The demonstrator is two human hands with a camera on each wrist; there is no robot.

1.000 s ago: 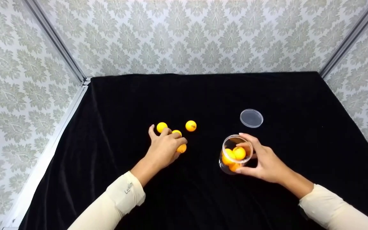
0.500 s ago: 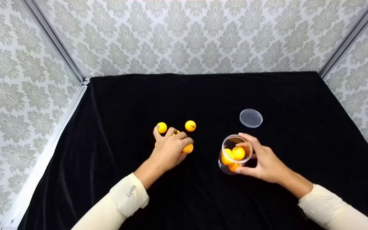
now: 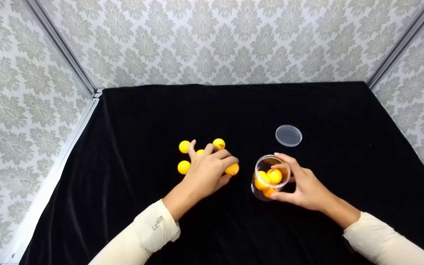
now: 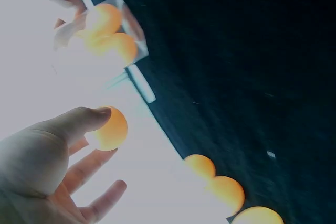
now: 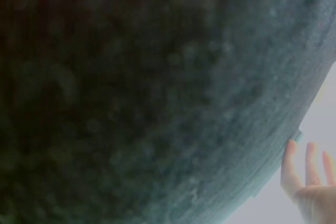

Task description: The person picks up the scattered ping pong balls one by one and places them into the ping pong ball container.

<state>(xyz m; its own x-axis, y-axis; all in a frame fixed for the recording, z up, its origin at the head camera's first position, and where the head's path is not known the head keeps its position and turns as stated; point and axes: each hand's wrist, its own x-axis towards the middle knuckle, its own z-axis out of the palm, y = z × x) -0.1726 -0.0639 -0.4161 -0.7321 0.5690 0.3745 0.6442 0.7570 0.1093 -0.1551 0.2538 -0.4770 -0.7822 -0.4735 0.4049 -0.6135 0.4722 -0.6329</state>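
Note:
In the head view my left hand point(image 3: 209, 171) pinches an orange ping-pong ball point(image 3: 233, 169) between thumb and fingers; the left wrist view shows the thumb laid over that ball point(image 4: 113, 129). To the right, my right hand point(image 3: 306, 187) grips a clear plastic jar point(image 3: 257, 193) with its thumb and fingers at the side. The jar is lidless and slightly tilted, with several ping-pong balls point(image 3: 274, 176) inside. Around and behind the left hand lie loose balls, among them one near its wrist point(image 3: 184, 167) and one at the back point(image 3: 219, 143).
A clear round lid point(image 3: 288, 135) lies behind the jar on the black cloth point(image 3: 153, 121). Patterned walls point(image 3: 212, 44) with metal frame edges bound the table at the back and sides. Dark cloth fills most of the right wrist view.
My left hand has moved right toward the jar with the pinched ball, uncovering a loose ball by its wrist. The right hand and jar have stayed in place.

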